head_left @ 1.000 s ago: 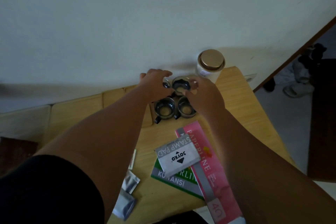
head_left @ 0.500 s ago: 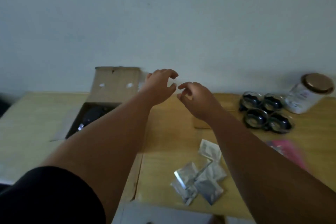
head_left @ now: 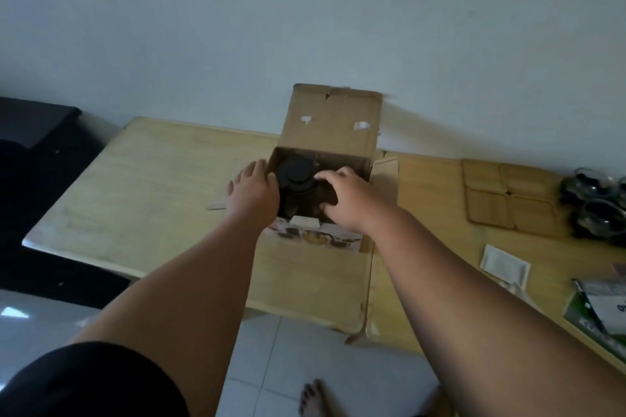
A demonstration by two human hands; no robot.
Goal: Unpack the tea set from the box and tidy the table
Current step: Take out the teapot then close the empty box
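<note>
An open cardboard box [head_left: 330, 122] stands on the wooden table [head_left: 152, 186], its back flap upright against the wall. Inside sits a dark teapot [head_left: 298, 195] with a round black lid [head_left: 295, 170]. My left hand [head_left: 252, 191] lies over the box's left wall with its thumb against the lid; its fingertips are hidden. My right hand [head_left: 349, 200] reaches into the box from the right, fingers and thumb curled round the teapot's right side. Several glass cups [head_left: 596, 203] stand grouped at the far right.
Wooden coasters [head_left: 508, 193] lie beside the cups. A white sachet [head_left: 504, 266] and printed papers [head_left: 603, 308] sit near the right edge. The box's front flap [head_left: 315, 278] hangs past the table edge. Dark furniture [head_left: 37, 152] is on the left, and a bare foot [head_left: 311, 398] on the tiled floor.
My view swung left from the cups to the box. Both hands left the cups, crossed the table and now reach into the box at the teapot.
</note>
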